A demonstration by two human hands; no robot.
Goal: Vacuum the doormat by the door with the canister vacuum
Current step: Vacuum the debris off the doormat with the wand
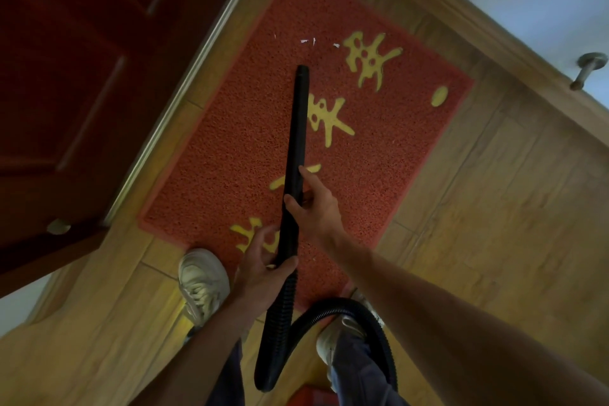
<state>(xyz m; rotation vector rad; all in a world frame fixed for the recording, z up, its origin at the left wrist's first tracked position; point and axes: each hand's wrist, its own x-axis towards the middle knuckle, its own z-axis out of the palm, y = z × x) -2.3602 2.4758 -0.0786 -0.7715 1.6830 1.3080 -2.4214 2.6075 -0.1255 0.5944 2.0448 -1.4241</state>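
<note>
Right hand grip: the right hand [311, 208] is wrapped around the black vacuum wand [298, 128] about halfway along, fingers curled over it, thumb lying up its right side.
Left hand grip: the left hand [260, 269] holds the near end of the wand where the ribbed hose [280, 316] begins, thumb hooked across the tube, the other fingers loosely spread to its left.
Wand: it slants away from the person, its far open end over the middle of the doormat [237, 142]; whether it touches the pile cannot be told.
Hose: it drops between the feet and loops to the right.
Doormat: red, with yellow characters, lying on the wood-pattern floor [494, 191] just right of the dark red door [66, 76].
Debris: small white scraps [304, 41] lie on the mat just beyond the wand's end.
Feet: the left shoe [202, 283] touches the mat's near edge; the right shoe [339, 336] sits under the hose loop.
Far right: a metal doorstop [590, 71] sticks out from the wall.
</note>
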